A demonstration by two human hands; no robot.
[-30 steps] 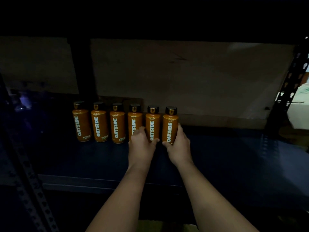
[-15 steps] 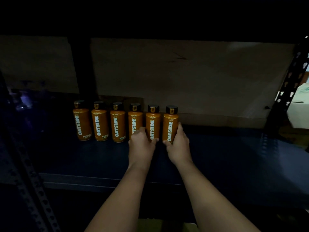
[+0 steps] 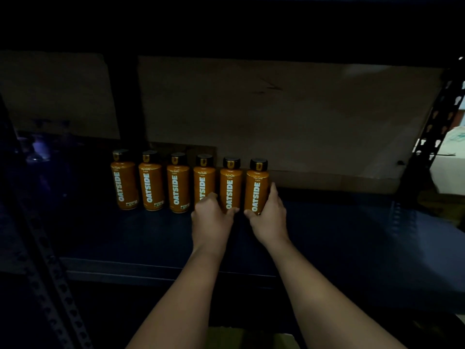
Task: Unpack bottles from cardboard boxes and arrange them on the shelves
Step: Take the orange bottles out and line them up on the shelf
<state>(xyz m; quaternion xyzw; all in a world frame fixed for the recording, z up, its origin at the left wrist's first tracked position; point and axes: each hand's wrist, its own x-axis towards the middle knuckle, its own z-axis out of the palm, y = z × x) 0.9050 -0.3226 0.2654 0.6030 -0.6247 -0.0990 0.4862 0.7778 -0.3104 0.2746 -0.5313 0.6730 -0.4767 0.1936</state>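
Oatside bottles (image 3: 176,182), six orange ones with black caps, stand upright in a row near the back of the dark shelf (image 3: 352,235), in front of a cardboard sheet (image 3: 289,117). The left hand (image 3: 211,220) curls around the base of the fifth bottle (image 3: 231,183), its knuckles over the fourth; the right hand (image 3: 270,217) wraps the sixth bottle (image 3: 257,185), fingers along its right side. This looks like the placing step, with both bottles seemingly down, though the dim light hides their bases. Next, both hands should release without tipping them and go back to the box for more.
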